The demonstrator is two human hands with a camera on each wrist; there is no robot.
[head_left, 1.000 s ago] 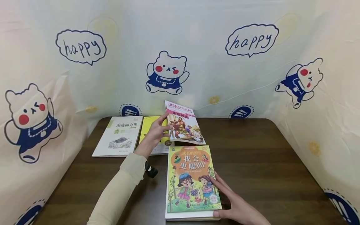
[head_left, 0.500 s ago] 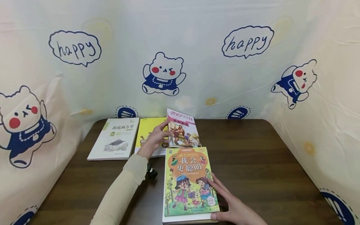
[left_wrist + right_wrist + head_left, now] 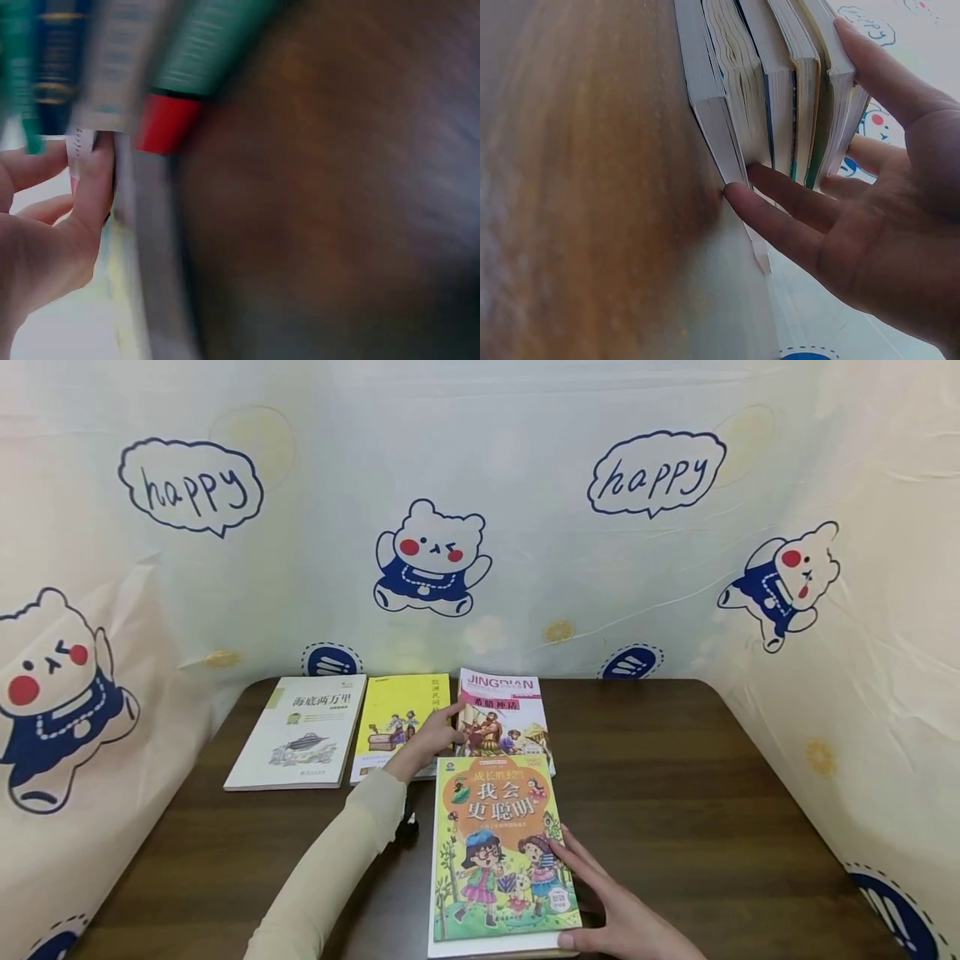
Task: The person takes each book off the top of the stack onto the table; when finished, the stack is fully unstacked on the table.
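My left hand (image 3: pixel 435 735) pinches the left edge of a white and pink paperback (image 3: pixel 504 727) with JINGDIAN on its cover. That book lies nearly flat at the back of the table, its near end partly behind a stack of several books. Between thumb and finger its edge (image 3: pixel 77 159) shows in the left wrist view, beside blurred spines of the stack. A yellow-green children's book (image 3: pixel 506 852) tops the stack. With fingers spread, my right hand (image 3: pixel 618 906) rests along the stack's right side; in the right wrist view, its fingertips (image 3: pixel 739 199) touch near the bottom of the stack (image 3: pixel 750 82).
To the left, a white book (image 3: pixel 296 735) and a yellow book (image 3: pixel 401 710) lie side by side in a row at the back of the dark wooden table (image 3: pixel 675 802). A printed curtain (image 3: pixel 540 552) hangs behind and along both sides.
The JINGDIAN paperback, tilted before, has come down and slightly right, beside the yellow book, with my left hand on its edge. My right hand stays at the stack.
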